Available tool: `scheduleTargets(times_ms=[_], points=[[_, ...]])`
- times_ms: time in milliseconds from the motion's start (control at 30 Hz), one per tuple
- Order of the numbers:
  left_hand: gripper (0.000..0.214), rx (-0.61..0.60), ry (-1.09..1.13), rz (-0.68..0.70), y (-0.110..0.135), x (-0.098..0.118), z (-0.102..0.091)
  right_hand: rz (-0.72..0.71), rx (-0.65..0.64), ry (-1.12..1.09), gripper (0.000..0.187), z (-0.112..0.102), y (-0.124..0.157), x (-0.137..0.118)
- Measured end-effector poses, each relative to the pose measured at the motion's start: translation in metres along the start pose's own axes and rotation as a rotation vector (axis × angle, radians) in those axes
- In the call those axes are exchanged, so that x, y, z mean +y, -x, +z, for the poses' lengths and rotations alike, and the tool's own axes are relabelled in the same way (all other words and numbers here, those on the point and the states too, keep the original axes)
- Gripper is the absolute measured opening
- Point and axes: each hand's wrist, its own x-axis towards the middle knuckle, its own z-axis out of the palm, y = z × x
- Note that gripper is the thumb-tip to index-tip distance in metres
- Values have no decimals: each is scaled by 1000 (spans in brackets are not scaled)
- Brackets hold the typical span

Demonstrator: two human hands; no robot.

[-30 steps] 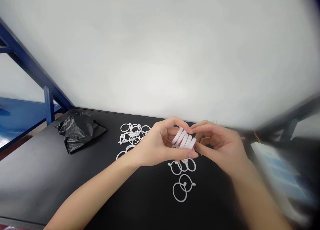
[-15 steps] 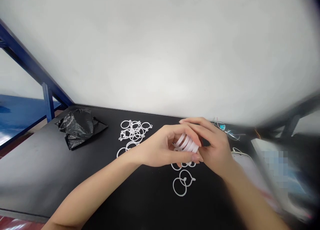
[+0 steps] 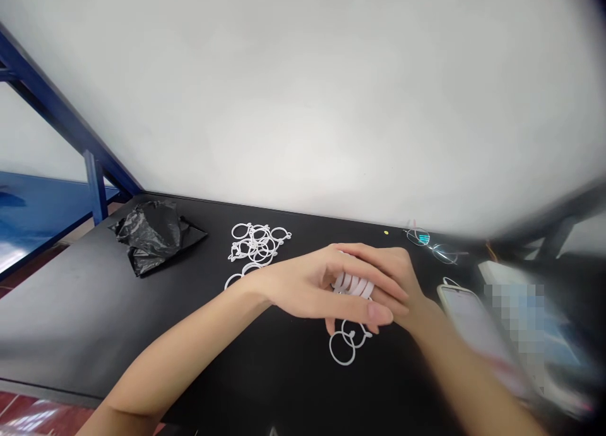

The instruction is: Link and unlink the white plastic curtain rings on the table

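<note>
At the far left, a blue metal frame [image 3: 96, 187] slants upward beside a glossy blue surface [image 3: 45, 202]. Next, a crumpled black plastic bag [image 3: 154, 234] lies on the matte black tabletop [image 3: 71, 316], near its back edge. To its right is a loose, overlapping pile of thin white rings with small knobs [image 3: 259, 241]; a few nearer ones are partly hidden by the left wrist. The left hand [image 3: 307, 291] is curled around a row of white rings standing side by side [image 3: 354, 284], gripping them above the table between thumb and fingers. Just below that hand, two overlapping white knobbed rings [image 3: 351, 338] lie on the tabletop. The right hand [image 3: 404, 269] meets the left from behind; its fingers are largely covered, so whether it grips anything cannot be told. Further right are a small yellow dot [image 3: 386, 233], thin-framed eyeglasses [image 3: 430, 246], a pale-cased phone [image 3: 464, 316] and, at the edge, a blurred white-and-blue box [image 3: 544, 335].
</note>
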Motion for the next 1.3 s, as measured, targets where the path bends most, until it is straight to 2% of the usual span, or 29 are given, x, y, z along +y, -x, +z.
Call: scheduleTargets(times_ms=[100, 233, 333, 433, 533, 633, 767, 833, 933, 1033, 1067, 1167, 1233, 1300], points=[[32, 49, 83, 78, 0, -2, 0, 190, -64, -172, 11, 1, -5, -3], [34, 195, -44, 163, 5, 1, 0, 297, -191, -562, 27, 3, -11, -6], [35, 312, -149, 187, 8, 3, -1, 388, -203, -785, 28, 6, -14, -9], [34, 389, -238, 231, 10, 3, -2, 361, -182, -893, 28, 9, -16, -11], [36, 398, -292, 262, 9, 2, -2, 293, -154, -913, 31, 11, -15, -10], [39, 376, -290, 274, 8, 1, -2, 294, -127, -803, 28, 11, -11, -7], [37, 324, -232, 257, 7, 0, -1, 277, -120, -559, 40, 8, -5, -7], [36, 312, -192, 241, 7, 0, -1, 257, -135, -481, 39, 2, -6, -8], [28, 372, -114, 246, 8, 1, 0, 259, -117, -516, 32, -11, -12, -4], [22, 453, -19, 261, 10, 4, -2, 329, -107, -508, 31, -23, -17, 10], [22, 464, 8, 262, 10, 5, -3, 365, -169, -439, 30, -24, -17, 16], [21, 469, 65, 246, 11, 7, -5, 413, -526, -84, 20, -15, -12, 33], [22, 460, 92, 224, 10, 7, -5, 464, -637, 138, 16, 0, -7, 39], [24, 440, 114, 206, 9, 7, -6, 474, -692, 257, 11, 18, -4, 39]])
